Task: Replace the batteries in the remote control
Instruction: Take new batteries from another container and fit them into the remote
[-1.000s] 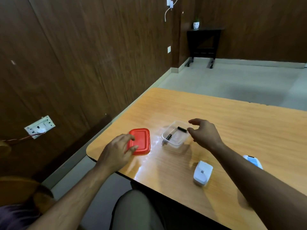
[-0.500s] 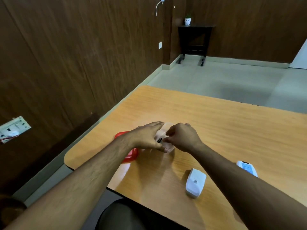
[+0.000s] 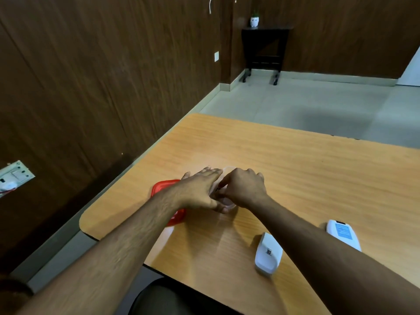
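A small clear container point(image 3: 228, 169) stands on the wooden table point(image 3: 295, 173), mostly hidden by both hands. My left hand point(image 3: 200, 192) cups its left side, fingers stretched along the wall and thumb at its near edge. My right hand point(image 3: 244, 188) reaches into it from the right, fingertips pinched on a dark battery point(image 3: 218, 189) of which only a tip shows. A white remote point(image 3: 268, 253) lies face down near the front edge, a QR sticker on its back. A second white piece with a blue label point(image 3: 343, 233) lies to its right, partly behind my right forearm.
The red lid point(image 3: 163, 186) lies flat left of the container, under my left wrist. The table's rounded left corner and front edge are close by. A dark wood wall with a socket plate point(image 3: 16, 176) runs along the left. A black side table point(image 3: 264, 48) stands far back.
My left hand left the red lid and came to the container's side. My right hand closed its fingers into the container. The view shifted slightly.
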